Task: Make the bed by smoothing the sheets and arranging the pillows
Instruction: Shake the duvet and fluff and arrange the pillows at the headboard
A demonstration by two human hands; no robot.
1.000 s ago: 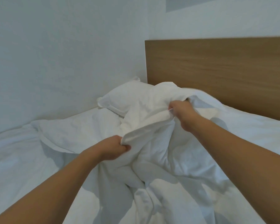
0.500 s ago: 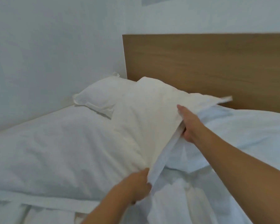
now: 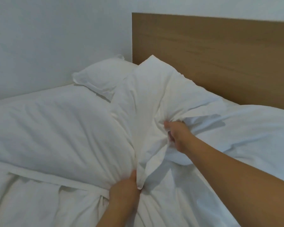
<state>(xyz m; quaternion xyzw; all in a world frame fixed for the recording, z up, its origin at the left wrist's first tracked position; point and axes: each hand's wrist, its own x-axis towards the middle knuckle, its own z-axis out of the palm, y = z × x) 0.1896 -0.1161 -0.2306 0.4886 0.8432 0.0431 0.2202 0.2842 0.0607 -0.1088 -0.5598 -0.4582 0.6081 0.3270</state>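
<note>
head view looks down, close over the bed (image 3: 39, 128).

The duvet (image 3: 52, 128) and pillow (image 3: 103, 77) are white matt cloth, creased. The headboard (image 3: 220, 54) is smooth matt wood; the wall (image 3: 47, 38) is matt.

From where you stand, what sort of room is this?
Most likely a bedroom, perhaps a hotel room. A wooden headboard stands against a plain pale wall, a white pillow lies in the corner, and both hands, left hand and right hand, grip a rumpled white duvet.
</note>
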